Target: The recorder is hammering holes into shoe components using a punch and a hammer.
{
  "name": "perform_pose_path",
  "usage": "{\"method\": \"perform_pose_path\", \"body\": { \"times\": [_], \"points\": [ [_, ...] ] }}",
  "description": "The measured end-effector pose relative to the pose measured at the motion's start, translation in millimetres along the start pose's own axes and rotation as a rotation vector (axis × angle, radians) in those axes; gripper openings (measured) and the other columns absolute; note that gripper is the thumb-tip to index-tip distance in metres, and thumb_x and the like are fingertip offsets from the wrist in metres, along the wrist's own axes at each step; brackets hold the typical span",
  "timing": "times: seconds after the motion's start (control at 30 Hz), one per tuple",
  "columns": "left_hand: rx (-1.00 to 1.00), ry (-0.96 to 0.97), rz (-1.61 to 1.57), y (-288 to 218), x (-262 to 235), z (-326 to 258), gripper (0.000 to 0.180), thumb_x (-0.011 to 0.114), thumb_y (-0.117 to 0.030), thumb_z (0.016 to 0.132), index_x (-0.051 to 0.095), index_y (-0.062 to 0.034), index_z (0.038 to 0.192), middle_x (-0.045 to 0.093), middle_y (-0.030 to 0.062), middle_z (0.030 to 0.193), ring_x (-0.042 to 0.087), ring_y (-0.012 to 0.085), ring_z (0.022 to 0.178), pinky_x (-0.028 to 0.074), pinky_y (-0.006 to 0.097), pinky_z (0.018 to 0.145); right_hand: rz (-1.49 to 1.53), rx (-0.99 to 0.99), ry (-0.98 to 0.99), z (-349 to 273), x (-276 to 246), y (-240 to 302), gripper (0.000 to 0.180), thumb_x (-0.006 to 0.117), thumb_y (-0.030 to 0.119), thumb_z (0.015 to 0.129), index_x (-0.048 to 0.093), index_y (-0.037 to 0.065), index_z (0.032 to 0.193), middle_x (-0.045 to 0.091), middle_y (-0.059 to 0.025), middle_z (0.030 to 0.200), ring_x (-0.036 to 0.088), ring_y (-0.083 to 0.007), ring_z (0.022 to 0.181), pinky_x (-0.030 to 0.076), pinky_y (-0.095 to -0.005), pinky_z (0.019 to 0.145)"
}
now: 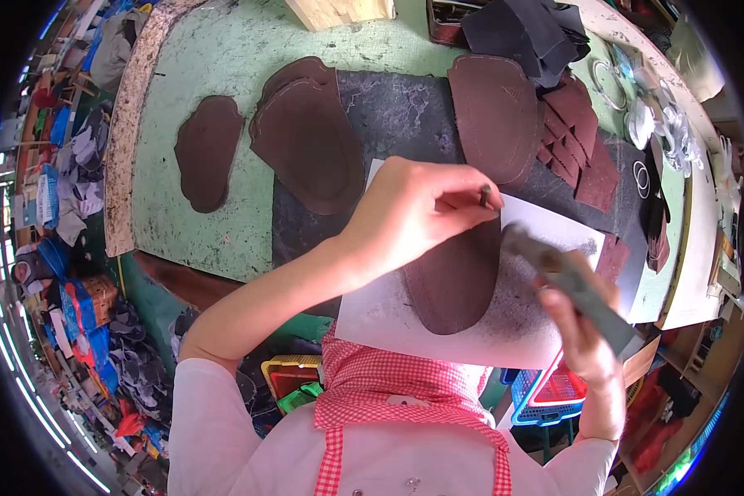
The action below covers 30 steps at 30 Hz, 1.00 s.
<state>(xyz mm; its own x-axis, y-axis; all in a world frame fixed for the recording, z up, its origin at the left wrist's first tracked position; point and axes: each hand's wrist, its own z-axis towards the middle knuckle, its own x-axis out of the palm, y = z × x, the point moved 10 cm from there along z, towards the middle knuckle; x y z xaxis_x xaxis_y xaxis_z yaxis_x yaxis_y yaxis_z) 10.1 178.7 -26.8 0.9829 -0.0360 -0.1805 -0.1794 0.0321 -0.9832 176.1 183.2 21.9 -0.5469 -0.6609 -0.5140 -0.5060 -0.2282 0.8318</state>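
My left hand (422, 207) is over a dark brown shoe-shaped leather piece (455, 289), its thumb and fingers pinching a small dark metal punch (485, 196). That piece lies on a white board (372, 322) speckled with dark marks; my left hand covers its upper part. At the board's right side my right hand (583, 331) is closed around a grey hammer (591, 302), raised above the board and smeared by motion. Beyond my hands lie more brown shoe-shaped pieces: a single one (209, 153), an overlapping group (306, 136) and another (496, 116).
A dark stone slab (397, 116) lies under the board on the green worktable (174, 74). Brown offcuts (570, 124), black sheets (525, 37) and a wooden block (339, 10) sit toward the back. Below the table's near edge are a yellow basket (277, 364) and a blue basket (546, 409).
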Motion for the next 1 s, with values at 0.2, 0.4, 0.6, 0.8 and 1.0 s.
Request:
{"method": "perform_pose_path", "body": {
  "times": [0.2, 0.4, 0.6, 0.8, 1.0],
  "points": [
    [0.353, -0.051, 0.522, -48, 6, -16, 0.011, 0.071, -0.009, 0.078, 0.07, -0.006, 0.088, 0.068, 0.0061, 0.074, 0.067, 0.0181, 0.065, 0.052, 0.028, 0.06, -0.331, -0.102, -0.066, 0, -10, 54, 0.045, 0.056, 0.035, 0.095, 0.057, -0.007, 0.111, 0.061, -0.011, 0.087, 0.059, -0.0196, 0.079, 0.048, -0.0354, 0.073],
    [-0.051, 0.038, -0.066, 7, -12, -3, 0.014, 0.065, 0.0, 0.085, 0.068, 0.002, 0.099, 0.069, 0.0051, 0.088, 0.063, 0.0059, 0.082, 0.052, 0.022, 0.073, 0.026, 0.017, -0.152, 8, -14, 11, 0.043, 0.059, 0.02, 0.094, 0.049, -0.006, 0.127, 0.063, -0.0091, 0.076, 0.052, -0.0098, 0.065, 0.045, -0.027, 0.061],
    [0.03, 0.049, 0.029, -3, -11, -6, 0.016, 0.069, -0.002, 0.082, 0.068, 0.0, 0.097, 0.07, 0.0058, 0.088, 0.067, 0.0094, 0.079, 0.054, 0.023, 0.07, 0.072, -0.003, -0.161, 4, -27, 20, 0.034, 0.059, 0.015, 0.094, 0.055, -0.005, 0.121, 0.064, -0.0118, 0.096, 0.057, -0.0126, 0.079, 0.047, -0.0253, 0.07],
    [0.319, 0.017, 0.446, -35, -9, -29, 0.015, 0.07, -0.002, 0.079, 0.068, -0.0019, 0.094, 0.069, 0.0071, 0.093, 0.068, 0.0163, 0.075, 0.052, 0.025, 0.063, -0.258, -0.298, 0.007, 18, 10, 84, 0.016, 0.064, 0.011, 0.089, 0.054, -0.001, 0.093, 0.053, -0.0139, 0.071, 0.057, -0.03, 0.056, 0.041, -0.0323, 0.049],
    [-0.217, 0.075, -0.343, -13, -29, -20, 0.005, 0.065, 0.002, 0.085, 0.066, 0.0039, 0.09, 0.067, 0.0111, 0.1, 0.066, 0.0154, 0.087, 0.052, 0.027, 0.08, -0.115, -0.075, 0.011, 8, 22, 13, 0.012, 0.059, 0.005, 0.091, 0.053, -0.005, 0.091, 0.05, -0.0145, 0.065, 0.048, -0.0243, 0.051, 0.041, -0.0327, 0.049]
  ]
}}
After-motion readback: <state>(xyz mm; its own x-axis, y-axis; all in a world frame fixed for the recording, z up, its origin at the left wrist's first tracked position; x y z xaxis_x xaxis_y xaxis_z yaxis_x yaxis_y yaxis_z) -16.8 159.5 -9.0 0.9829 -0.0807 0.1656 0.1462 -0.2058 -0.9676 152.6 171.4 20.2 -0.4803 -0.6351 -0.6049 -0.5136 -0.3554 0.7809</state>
